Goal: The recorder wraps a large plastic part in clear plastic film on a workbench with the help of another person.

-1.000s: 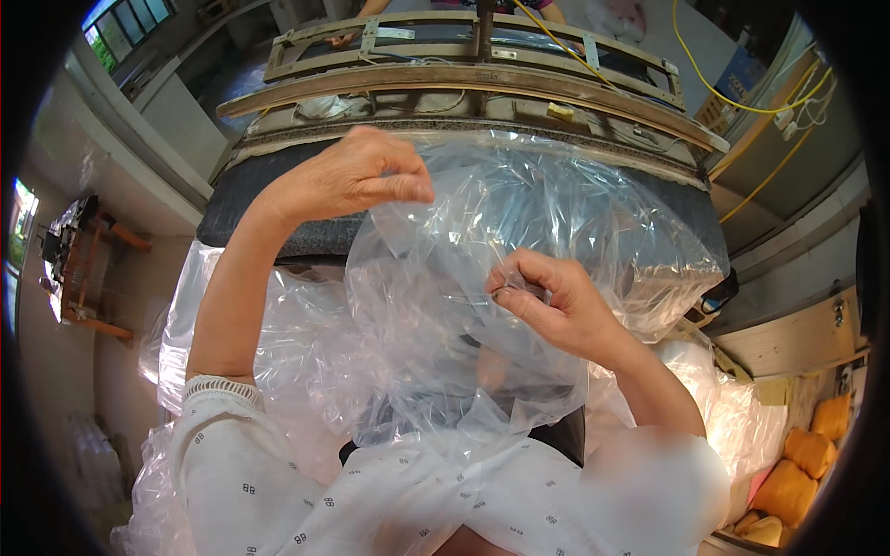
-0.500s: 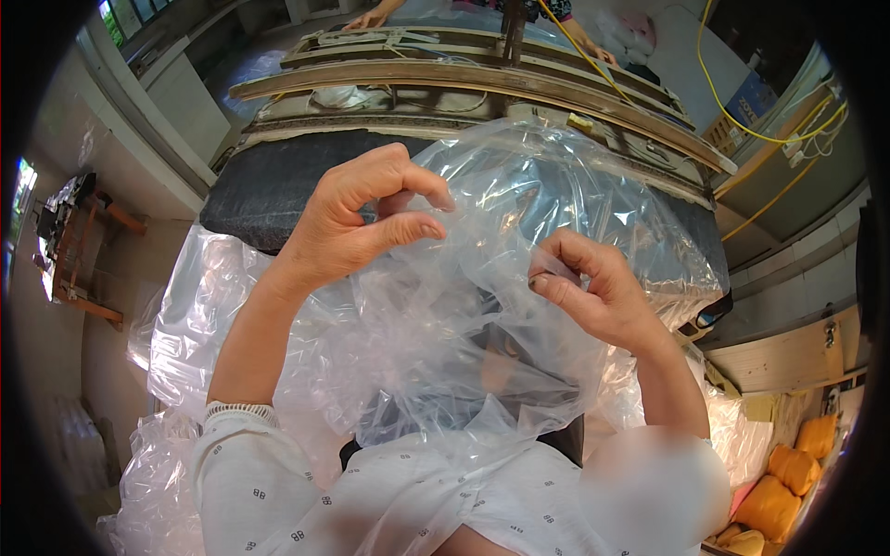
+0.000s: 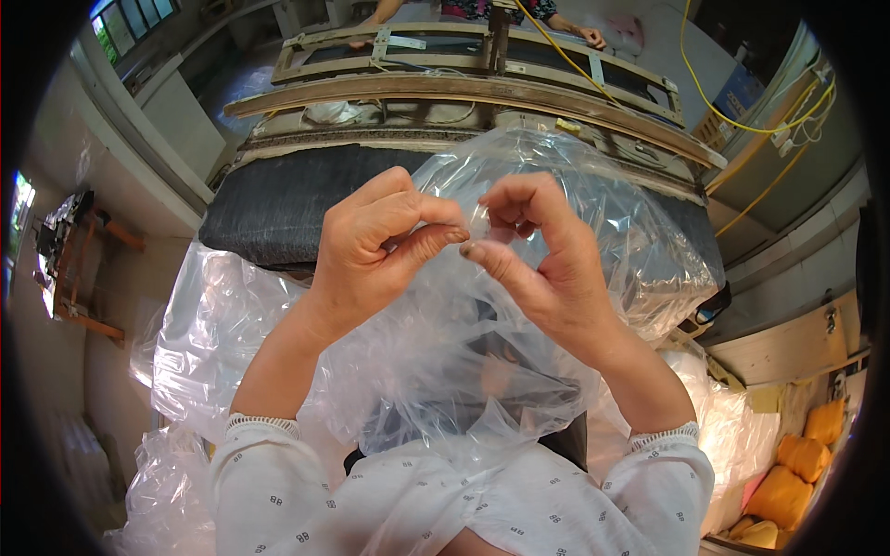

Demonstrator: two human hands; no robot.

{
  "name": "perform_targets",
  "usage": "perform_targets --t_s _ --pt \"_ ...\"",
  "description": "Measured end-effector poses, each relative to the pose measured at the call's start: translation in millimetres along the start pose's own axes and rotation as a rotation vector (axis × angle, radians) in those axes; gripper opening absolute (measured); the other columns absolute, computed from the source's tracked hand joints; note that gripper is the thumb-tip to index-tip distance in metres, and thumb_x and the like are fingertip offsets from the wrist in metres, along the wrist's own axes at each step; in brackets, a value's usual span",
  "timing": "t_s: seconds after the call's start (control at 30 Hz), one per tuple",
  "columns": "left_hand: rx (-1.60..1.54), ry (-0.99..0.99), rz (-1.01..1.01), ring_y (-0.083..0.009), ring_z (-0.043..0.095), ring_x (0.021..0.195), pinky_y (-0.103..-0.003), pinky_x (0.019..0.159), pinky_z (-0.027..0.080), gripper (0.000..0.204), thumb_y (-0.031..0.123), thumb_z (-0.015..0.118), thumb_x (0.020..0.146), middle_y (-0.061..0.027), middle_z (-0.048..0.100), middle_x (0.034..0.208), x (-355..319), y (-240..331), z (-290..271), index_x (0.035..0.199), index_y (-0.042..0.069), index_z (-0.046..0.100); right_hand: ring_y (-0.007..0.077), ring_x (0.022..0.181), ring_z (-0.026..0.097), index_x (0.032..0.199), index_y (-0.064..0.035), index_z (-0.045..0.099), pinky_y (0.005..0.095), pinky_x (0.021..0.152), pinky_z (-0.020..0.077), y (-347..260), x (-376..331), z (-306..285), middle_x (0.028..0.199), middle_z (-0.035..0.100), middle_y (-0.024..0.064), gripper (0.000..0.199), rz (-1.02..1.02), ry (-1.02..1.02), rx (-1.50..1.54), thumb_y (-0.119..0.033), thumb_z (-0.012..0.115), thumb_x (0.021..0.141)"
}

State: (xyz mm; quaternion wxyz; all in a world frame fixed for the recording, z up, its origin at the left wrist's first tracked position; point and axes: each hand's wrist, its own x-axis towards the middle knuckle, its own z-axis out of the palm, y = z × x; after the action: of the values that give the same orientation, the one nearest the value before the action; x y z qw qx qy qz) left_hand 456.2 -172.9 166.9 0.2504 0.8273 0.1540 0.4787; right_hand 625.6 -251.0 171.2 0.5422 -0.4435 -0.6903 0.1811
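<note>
A large clear plastic bag (image 3: 445, 352) is bunched up in front of me, crumpled and see-through. My left hand (image 3: 380, 243) pinches the bag's upper edge between thumb and fingers. My right hand (image 3: 538, 250) grips the same edge right beside it, fingertips almost touching the left thumb. Both hands are raised over the bag's top middle. A dark object inside the bag (image 3: 491, 357) shows dimly through the film.
A dark padded bench top (image 3: 278, 208) lies beyond the bag, with a wooden frame (image 3: 464, 88) behind it. Another person's hands (image 3: 584, 32) rest on the far frame. More clear plastic (image 3: 195, 334) lies left; orange bundles (image 3: 797, 463) sit lower right; yellow cables (image 3: 742, 120) hang upper right.
Both hands have come together at the bag's top edge; a second ago the left hand was high to the left and the right hand lower to the right.
</note>
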Motion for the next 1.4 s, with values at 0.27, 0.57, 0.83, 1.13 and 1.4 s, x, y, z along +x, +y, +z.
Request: perform_targets --t_s 0.27,0.57,0.83,1.13,1.4 --pt "-0.002 -0.083 0.027 -0.0099 0.041 0.056 -0.023 0.047 0.033 0.017 0.000 0.070 0.071 -0.0002 0.045 0.065 3 -6 0 0.087 0.007 0.069 0.0054 0.073 0.049 0.104 -0.0014 0.059 0.0198 0.065 0.0414 13 5 -7 0.083 0.057 -0.0001 0.028 0.125 -0.163 0.139 -0.009 0.068 0.079" --pt "-0.027 -0.269 -0.168 -0.0114 0.044 0.060 -0.026 0.054 0.036 0.015 0.009 0.072 0.070 -0.0013 0.045 0.065 26 -22 0 0.084 0.005 0.067 0.0066 0.076 0.054 0.086 -0.0020 0.060 0.0201 0.067 0.0432 29 -3 -29 0.083 0.060 0.0012 0.005 0.202 0.048 0.145 -0.004 0.063 0.082" --pt "-0.487 -0.868 -0.681 -0.0160 0.050 0.105 -0.034 0.092 0.038 0.031 0.029 0.067 0.078 -0.0056 0.061 0.107 29 -102 88 0.100 0.007 0.066 0.0095 0.075 0.050 0.095 -0.0063 0.049 0.0230 0.064 0.0427 44 -3 -65 0.080 0.053 0.0029 0.011 0.135 0.555 0.106 0.002 0.051 0.088" --pt "-0.614 -0.290 -0.681 -0.0072 0.044 0.066 -0.024 0.061 0.039 0.021 0.026 0.055 0.090 0.0046 0.049 0.069 17 -146 130 0.082 0.007 0.057 0.0038 0.065 0.045 0.087 -0.0058 0.053 0.0188 0.059 0.0378 195 -3 -135 0.072 0.052 -0.0043 0.003 0.185 0.605 -0.128 -0.008 0.055 0.087" --pt "0.079 0.156 -0.549 -0.0209 0.052 0.064 -0.031 0.064 0.042 0.021 0.024 0.062 0.079 -0.0106 0.059 0.071 39 -193 127 0.084 0.004 0.058 0.0079 0.063 0.052 0.081 -0.0005 0.061 0.0234 0.060 0.0422 252 13 -83 0.066 0.060 0.0033 0.011 0.372 0.744 -0.164 -0.011 0.062 0.079"
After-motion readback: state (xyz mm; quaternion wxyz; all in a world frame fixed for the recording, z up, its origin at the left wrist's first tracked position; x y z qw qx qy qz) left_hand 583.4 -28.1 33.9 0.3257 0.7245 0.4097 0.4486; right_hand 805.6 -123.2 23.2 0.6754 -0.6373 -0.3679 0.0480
